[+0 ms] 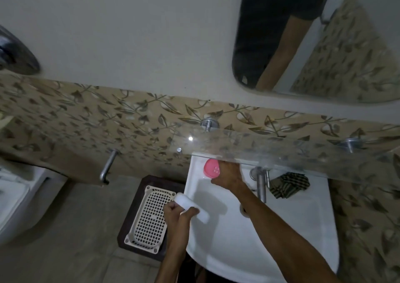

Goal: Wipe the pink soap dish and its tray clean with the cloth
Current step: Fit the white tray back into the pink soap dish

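- The pink soap dish (212,168) sat at the back left corner of the white sink (303,228), just under the front edge of the glass shelf (303,150).
- The right hand (228,175) lay on the dish, fingers over its right side — whether they were closed round it could not be told.
- The left hand (176,212) gripped a white bar (191,206), probably the soap, fingers curled round it, over the sink's left rim.
- No wiping looked begun: the striped cloth (290,184) lay bunched behind the tap (260,183), touched by neither hand. Dish and tray were both left to do.
- The shelf overhung the dish and crowded any lift; a slotted plastic basket (149,220) lay on the floor left of the sink.
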The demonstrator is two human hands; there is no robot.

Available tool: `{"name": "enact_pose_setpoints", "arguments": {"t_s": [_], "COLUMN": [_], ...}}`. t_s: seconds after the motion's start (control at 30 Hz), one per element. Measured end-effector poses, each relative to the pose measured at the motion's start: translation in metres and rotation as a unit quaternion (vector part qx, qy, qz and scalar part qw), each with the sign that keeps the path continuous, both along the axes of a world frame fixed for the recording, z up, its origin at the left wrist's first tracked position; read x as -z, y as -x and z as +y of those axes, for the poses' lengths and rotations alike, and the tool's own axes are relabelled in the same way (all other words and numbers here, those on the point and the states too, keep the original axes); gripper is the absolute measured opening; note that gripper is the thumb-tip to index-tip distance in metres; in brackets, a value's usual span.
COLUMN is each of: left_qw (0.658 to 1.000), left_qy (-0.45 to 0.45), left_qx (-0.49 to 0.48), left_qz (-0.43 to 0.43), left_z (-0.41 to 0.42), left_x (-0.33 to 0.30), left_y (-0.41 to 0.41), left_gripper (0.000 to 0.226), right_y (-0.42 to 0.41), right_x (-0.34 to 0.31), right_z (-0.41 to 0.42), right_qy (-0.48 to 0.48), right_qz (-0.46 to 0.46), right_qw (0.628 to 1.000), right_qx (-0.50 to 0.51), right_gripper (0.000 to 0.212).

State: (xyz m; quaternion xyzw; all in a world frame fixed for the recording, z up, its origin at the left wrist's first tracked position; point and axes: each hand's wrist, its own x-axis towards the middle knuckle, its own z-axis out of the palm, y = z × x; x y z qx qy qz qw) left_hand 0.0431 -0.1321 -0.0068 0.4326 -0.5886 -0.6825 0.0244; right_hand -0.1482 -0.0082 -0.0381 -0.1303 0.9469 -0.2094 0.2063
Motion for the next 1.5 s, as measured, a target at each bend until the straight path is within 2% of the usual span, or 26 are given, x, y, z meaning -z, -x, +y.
{"name": "enact_pose_setpoints", "arguments": {"t_s": [0.03,0.07,0.1,0.17,0.2,0.23,0.27,0.33,0.4,0.47,0.53,0.7,0.83,0.9,0.97,1.07,1.13,1.17,1.23,1.3,1.43,1.5], "left_qw": [1.0,1.0,1.0,0.999,0.999,0.999,0.998,0.991,0.981,0.967,0.959,0.954,0.945,0.944,0.941,0.95,0.959,0.951,0.926,0.911,0.895,0.899], "left_qy": [0.004,0.009,0.011,0.001,-0.004,-0.003,0.004,0.045,0.107,0.179,0.214,0.225,0.216,0.184,0.134,0.016,-0.122,-0.201,-0.311,-0.355,-0.394,-0.385], "left_qx": [0.002,0.001,-0.001,-0.008,-0.002,0.015,0.044,0.111,0.147,0.155,0.145,0.111,0.111,0.131,0.168,0.165,0.104,0.076,0.072,0.095,0.1,0.104], "left_qz": [0.0,0.004,0.013,0.031,0.034,0.035,0.038,0.05,0.071,0.093,0.116,0.167,0.219,0.239,0.261,0.265,0.234,0.222,0.201,0.186,0.185,0.179], "left_z": [-0.001,-0.001,-0.001,0.001,0.003,0.006,0.009,0.016,0.023,0.029,0.036,0.061,0.077,0.083,0.089,0.096,0.098,0.098,0.097,0.096,0.096,0.1], "left_x": [0.0,-0.001,-0.002,-0.005,-0.006,-0.007,-0.009,-0.015,-0.019,-0.021,-0.027,-0.036,-0.046,-0.051,-0.056,-0.067,-0.074,-0.077,-0.083,-0.089,-0.088,-0.085], "left_y": [0.001,0.003,0.005,0.011,0.015,0.019,0.023,0.027,0.031,0.033,0.034,0.038,0.041,0.041,0.04,0.04,0.043,0.044,0.047,0.046,0.043,0.041], "left_gripper": [0.074,0.075,0.075,0.078,0.081,0.081,0.078,0.062,0.039,0.045,0.058,0.072,0.071,0.07,0.07,0.086,0.089,0.085,0.069,0.055,0.049,0.049], "right_y": [-0.005,-0.012,-0.022,-0.05,-0.065,-0.08,-0.094,-0.114,-0.123,-0.124,-0.124,-0.134,-0.141,-0.145,-0.145,-0.143,-0.142,-0.142,-0.143,-0.145,-0.148,-0.15], "right_x": [-0.006,-0.013,-0.02,-0.028,-0.032,-0.038,-0.044,-0.051,-0.057,-0.062,-0.067,-0.072,-0.085,-0.089,-0.091,-0.094,-0.097,-0.097,-0.096,-0.097,-0.105,-0.107], "right_z": [0.0,0.001,0.003,0.01,0.015,0.019,0.022,0.027,0.033,0.043,0.051,0.057,0.059,0.063,0.067,0.076,0.083,0.085,0.09,0.094,0.105,0.11], "right_qy": [0.088,0.188,0.285,0.419,0.46,0.485,0.497,0.495,0.497,0.513,0.532,0.548,0.54,0.537,0.545,0.538,0.52,0.516,0.511,0.493,0.371,0.328], "right_qz": [-0.036,-0.09,-0.156,-0.261,-0.294,-0.31,-0.309,-0.278,-0.249,-0.249,-0.26,-0.234,-0.194,-0.152,-0.14,-0.135,-0.138,-0.139,-0.135,-0.119,-0.032,0.007], "right_qw": [0.992,0.964,0.92,0.829,0.795,0.776,0.773,0.787,0.785,0.757,0.725,0.677,0.683,0.696,0.695,0.698,0.71,0.718,0.738,0.761,0.845,0.868], "right_qx": [0.083,0.165,0.221,0.263,0.265,0.256,0.244,0.241,0.274,0.319,0.352,0.431,0.452,0.452,0.448,0.454,0.454,0.446,0.42,0.405,0.384,0.372], "right_gripper": [0.072,0.06,0.046,0.033,0.035,0.042,0.05,0.061,0.057,0.042,0.037,0.031,0.033,0.043,0.042,0.039,0.05,0.054,0.058,0.061,0.062,0.064]}}
